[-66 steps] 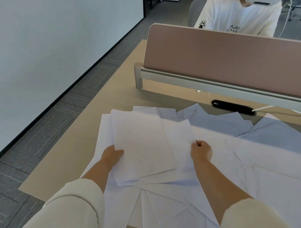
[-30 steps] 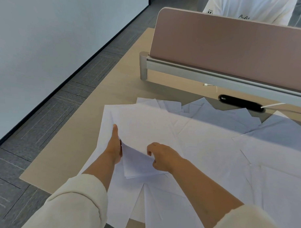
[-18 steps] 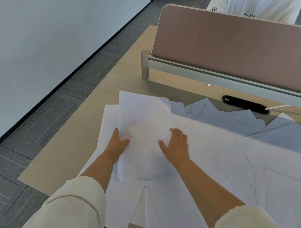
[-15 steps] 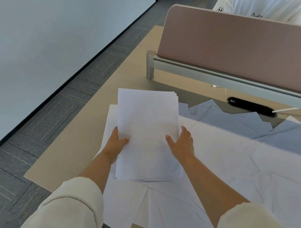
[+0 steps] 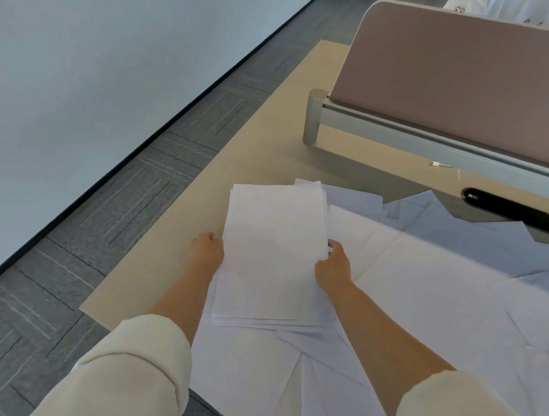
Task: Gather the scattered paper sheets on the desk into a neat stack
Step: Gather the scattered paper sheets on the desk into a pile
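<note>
A stack of white paper sheets (image 5: 273, 251) lies in front of me near the desk's left side, its edges roughly lined up. My left hand (image 5: 207, 252) grips the stack's left edge, fingers curled under it. My right hand (image 5: 335, 267) holds the right edge with curled fingers. Loose white sheets (image 5: 435, 285) lie spread to the right, and more loose sheets (image 5: 249, 372) lie under and in front of the stack.
The beige desk (image 5: 246, 163) ends at its left edge close to my left hand, with grey carpet (image 5: 136, 196) below. A pink divider panel (image 5: 452, 77) on a grey rail runs along the back. A black cable slot (image 5: 509, 209) sits at the right rear.
Both hands slid from lying flat on the sheets to clasping the stack's two side edges. The sheets in the stack are now better aligned. The view shifted left.
</note>
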Motion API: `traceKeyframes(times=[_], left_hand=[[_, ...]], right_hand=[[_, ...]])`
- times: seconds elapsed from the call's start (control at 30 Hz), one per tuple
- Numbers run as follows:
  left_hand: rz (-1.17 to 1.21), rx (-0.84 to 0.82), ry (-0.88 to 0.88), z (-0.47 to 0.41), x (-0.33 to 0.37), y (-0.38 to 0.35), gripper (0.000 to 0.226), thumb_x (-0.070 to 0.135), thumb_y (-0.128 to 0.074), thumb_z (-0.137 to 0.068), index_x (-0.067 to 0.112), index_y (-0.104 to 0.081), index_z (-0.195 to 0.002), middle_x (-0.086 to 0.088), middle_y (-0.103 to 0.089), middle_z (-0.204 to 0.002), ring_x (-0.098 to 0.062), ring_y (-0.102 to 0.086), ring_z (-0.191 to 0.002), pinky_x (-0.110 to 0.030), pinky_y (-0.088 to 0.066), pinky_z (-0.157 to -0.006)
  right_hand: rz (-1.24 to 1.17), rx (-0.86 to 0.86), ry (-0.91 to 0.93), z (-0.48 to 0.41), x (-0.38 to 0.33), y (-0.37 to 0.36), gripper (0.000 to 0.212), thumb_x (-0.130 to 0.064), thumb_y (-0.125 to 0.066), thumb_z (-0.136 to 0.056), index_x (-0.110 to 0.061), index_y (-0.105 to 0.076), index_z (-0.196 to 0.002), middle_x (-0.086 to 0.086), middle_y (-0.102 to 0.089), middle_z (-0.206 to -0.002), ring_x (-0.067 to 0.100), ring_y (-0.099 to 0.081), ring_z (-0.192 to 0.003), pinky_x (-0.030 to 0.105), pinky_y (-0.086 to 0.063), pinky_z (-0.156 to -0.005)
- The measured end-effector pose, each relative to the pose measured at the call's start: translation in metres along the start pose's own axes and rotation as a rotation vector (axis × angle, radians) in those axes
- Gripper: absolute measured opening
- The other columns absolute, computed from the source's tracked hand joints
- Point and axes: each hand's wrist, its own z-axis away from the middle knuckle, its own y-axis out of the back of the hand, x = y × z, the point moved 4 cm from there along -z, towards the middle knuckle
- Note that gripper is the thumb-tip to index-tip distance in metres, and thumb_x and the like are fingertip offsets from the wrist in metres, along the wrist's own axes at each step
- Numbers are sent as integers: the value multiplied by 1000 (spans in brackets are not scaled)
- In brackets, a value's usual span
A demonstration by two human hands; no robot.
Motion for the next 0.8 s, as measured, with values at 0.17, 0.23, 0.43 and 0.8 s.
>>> traceKeyframes(times=[0.17, 0.23, 0.43, 0.8], left_hand=[[253, -87, 128, -26, -14, -8, 26, 9, -40, -88, 1, -60, -101, -23, -58, -100, -28, -51, -89, -35, -42, -81], [267, -91, 171, -15, -5, -2, 26, 11, -40, -92, 17, -50, -69, -6, -50, -76, -22, -46, -73, -24, -41, -67], [350, -180, 162, 4, 14, -2, 36, 16, -49, -95, -15, -59, -110, -7, -40, -64, -21, -41, -53, -27, -43, -50], [352, -423, 47, 24, 18, -13, 24, 8, -54, -94, 7, -56, -118, -6, -63, -91, -25, -60, -81, -34, -50, -72]], right_hand=[[-13, -7, 23, -1, -2, -7, 61, 8, -39, -86, -16, -36, -142, 7, -54, -130, 27, -52, -115, 29, -45, -89], [-31, -13, 3, -2, -3, -6, 59, 7, -39, -86, -14, -36, -141, 7, -53, -130, 27, -52, -114, 29, -45, -89], [-39, -14, -59, -4, 3, 0, 55, 4, -42, -87, -12, -35, -139, 8, -53, -131, 21, -50, -97, 27, -41, -76], [-1, -76, -49, 1, 2, -2, 46, -18, -55, -88, -9, -44, -132, 7, -57, -120, 22, -53, -99, 29, -43, -83]])
